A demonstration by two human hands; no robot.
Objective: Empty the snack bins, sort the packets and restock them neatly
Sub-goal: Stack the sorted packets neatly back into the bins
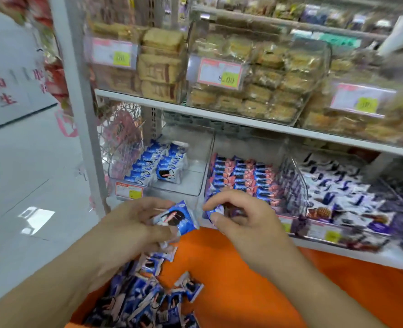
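Note:
My left hand (134, 223) grips a blue-and-white cookie packet (180, 220) just in front of the lower shelf. Beside it, my right hand (238, 216) curls around another small blue packet (215, 213), mostly hidden by the fingers. Below both hands, a loose pile of the same blue packets (148, 301) lies on an orange surface (243, 292). A clear bin (191, 171) on the lower shelf holds two short rows of blue packets (158, 163) at its left side; its right half is bare.
Right of it stand a bin of pink-and-blue packets (243, 178) and a bin of purple-and-white packets (337, 197). The upper shelf (219, 117) carries clear bins of brown pastries with price tags. A white shelf post (77, 95) stands left, with tiled floor (30, 185) beyond.

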